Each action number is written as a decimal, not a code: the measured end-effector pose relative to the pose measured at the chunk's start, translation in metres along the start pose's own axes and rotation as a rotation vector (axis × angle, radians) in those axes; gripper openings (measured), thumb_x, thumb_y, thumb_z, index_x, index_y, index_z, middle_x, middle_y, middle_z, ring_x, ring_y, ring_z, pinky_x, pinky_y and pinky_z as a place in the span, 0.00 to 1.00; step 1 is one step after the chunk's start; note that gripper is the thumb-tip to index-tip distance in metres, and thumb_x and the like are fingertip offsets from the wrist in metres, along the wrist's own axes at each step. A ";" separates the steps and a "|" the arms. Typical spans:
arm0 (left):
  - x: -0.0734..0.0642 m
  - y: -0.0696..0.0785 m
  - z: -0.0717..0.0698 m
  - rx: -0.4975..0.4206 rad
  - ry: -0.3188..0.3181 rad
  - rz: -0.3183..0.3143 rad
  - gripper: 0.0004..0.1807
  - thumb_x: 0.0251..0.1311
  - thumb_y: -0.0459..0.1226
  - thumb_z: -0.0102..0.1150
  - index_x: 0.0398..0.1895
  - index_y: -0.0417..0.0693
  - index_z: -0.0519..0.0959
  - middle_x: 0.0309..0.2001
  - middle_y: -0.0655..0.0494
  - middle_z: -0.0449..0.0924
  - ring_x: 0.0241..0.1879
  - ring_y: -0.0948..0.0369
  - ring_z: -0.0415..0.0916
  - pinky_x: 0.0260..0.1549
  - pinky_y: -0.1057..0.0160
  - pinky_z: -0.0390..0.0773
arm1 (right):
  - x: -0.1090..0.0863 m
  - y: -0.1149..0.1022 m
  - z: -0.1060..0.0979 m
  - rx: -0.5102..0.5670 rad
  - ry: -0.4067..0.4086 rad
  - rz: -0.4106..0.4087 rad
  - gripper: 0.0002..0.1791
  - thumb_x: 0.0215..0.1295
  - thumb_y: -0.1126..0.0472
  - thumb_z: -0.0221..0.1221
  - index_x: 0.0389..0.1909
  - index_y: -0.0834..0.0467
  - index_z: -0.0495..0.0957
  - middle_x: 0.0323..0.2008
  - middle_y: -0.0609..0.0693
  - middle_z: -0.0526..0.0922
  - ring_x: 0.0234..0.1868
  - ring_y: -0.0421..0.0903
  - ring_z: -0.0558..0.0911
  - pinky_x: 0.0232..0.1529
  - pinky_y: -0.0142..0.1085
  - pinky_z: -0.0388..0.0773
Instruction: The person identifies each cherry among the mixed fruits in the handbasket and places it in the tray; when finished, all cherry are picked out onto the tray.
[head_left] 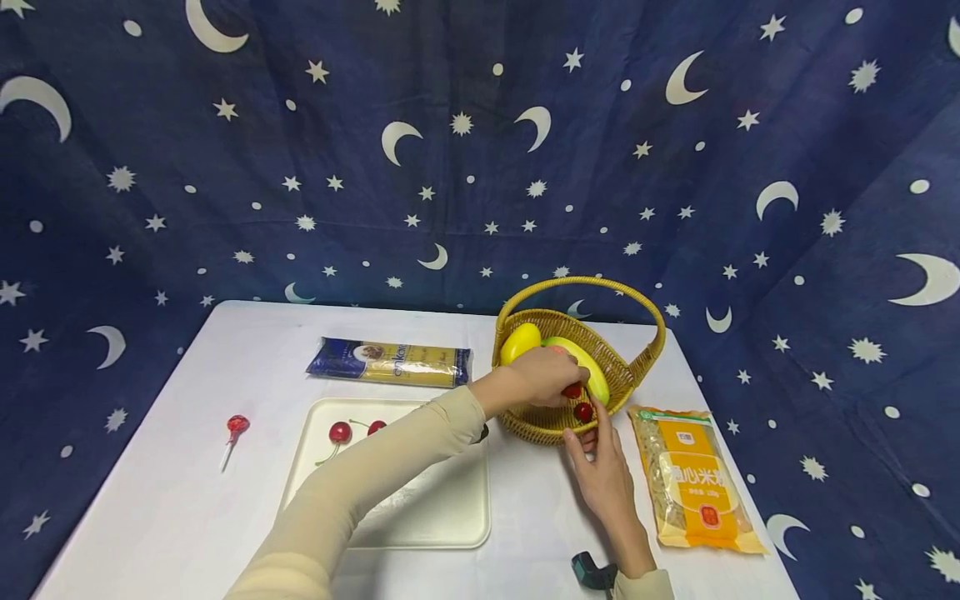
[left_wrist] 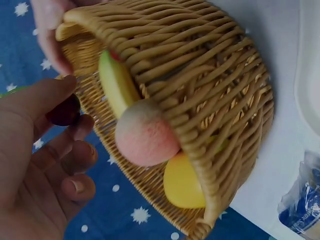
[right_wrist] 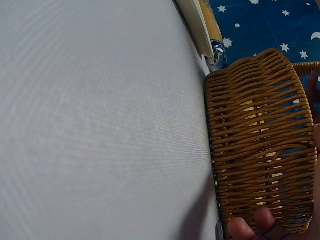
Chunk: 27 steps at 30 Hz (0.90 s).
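My left hand (head_left: 551,377) is over the front of a wicker basket (head_left: 633,371). In the left wrist view its thumb and fingers pinch a dark red cherry (left_wrist: 66,111). Another cherry (head_left: 583,412) lies inside the basket's front rim. A yellow fruit (head_left: 521,340), a banana (head_left: 596,383) and a pinkish peach (left_wrist: 146,134) are in the basket, the peach mostly hidden by my hand in the head view. My right hand (head_left: 606,479) grips the front rim; in the right wrist view its fingertips (right_wrist: 242,227) touch the outer wicker wall.
Left of the basket, a white tray (head_left: 450,508) bears cherries (head_left: 340,432), partly covered by my left sleeve. Behind it lies a blue-and-gold pasta pack (head_left: 405,364). A red lollipop (head_left: 236,427) is at far left, an orange-and-clear food bag (head_left: 697,483) at right.
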<state>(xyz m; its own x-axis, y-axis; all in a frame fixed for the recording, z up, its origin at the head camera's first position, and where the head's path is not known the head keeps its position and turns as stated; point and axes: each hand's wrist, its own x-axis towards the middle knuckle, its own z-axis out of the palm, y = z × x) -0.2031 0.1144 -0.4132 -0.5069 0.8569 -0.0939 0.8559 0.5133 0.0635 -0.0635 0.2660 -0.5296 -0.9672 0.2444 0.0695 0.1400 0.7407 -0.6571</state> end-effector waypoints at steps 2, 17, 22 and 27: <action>-0.007 -0.002 -0.002 -0.033 0.034 -0.005 0.20 0.68 0.46 0.70 0.62 0.58 0.82 0.51 0.63 0.88 0.52 0.65 0.82 0.50 0.65 0.84 | 0.000 0.000 0.000 0.000 -0.001 0.000 0.44 0.77 0.40 0.59 0.86 0.44 0.51 0.47 0.54 0.76 0.46 0.49 0.78 0.39 0.36 0.69; -0.086 -0.014 -0.009 -0.171 0.248 -0.096 0.18 0.68 0.48 0.71 0.59 0.60 0.83 0.48 0.60 0.84 0.29 0.64 0.76 0.30 0.67 0.78 | 0.001 -0.001 0.001 -0.010 0.007 -0.018 0.43 0.78 0.42 0.59 0.86 0.45 0.51 0.47 0.55 0.77 0.46 0.50 0.79 0.40 0.37 0.70; -0.118 -0.017 -0.008 -0.204 0.325 -0.122 0.19 0.67 0.46 0.72 0.59 0.60 0.83 0.44 0.60 0.83 0.27 0.64 0.74 0.26 0.67 0.74 | 0.002 -0.002 0.001 -0.001 0.011 -0.021 0.43 0.78 0.42 0.59 0.86 0.45 0.52 0.47 0.55 0.77 0.46 0.50 0.79 0.40 0.37 0.70; -0.147 -0.017 -0.003 -0.230 0.390 -0.135 0.18 0.66 0.46 0.73 0.58 0.58 0.84 0.45 0.62 0.84 0.27 0.65 0.74 0.24 0.70 0.71 | 0.002 0.000 0.002 -0.004 0.026 -0.031 0.42 0.78 0.43 0.60 0.85 0.45 0.53 0.46 0.55 0.77 0.45 0.50 0.79 0.40 0.36 0.69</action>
<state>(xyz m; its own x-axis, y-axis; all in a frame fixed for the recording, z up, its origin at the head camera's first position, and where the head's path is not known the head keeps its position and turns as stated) -0.1435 -0.0199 -0.3978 -0.6508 0.7132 0.2605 0.7567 0.5814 0.2988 -0.0653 0.2653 -0.5309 -0.9652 0.2377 0.1091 0.1112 0.7504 -0.6515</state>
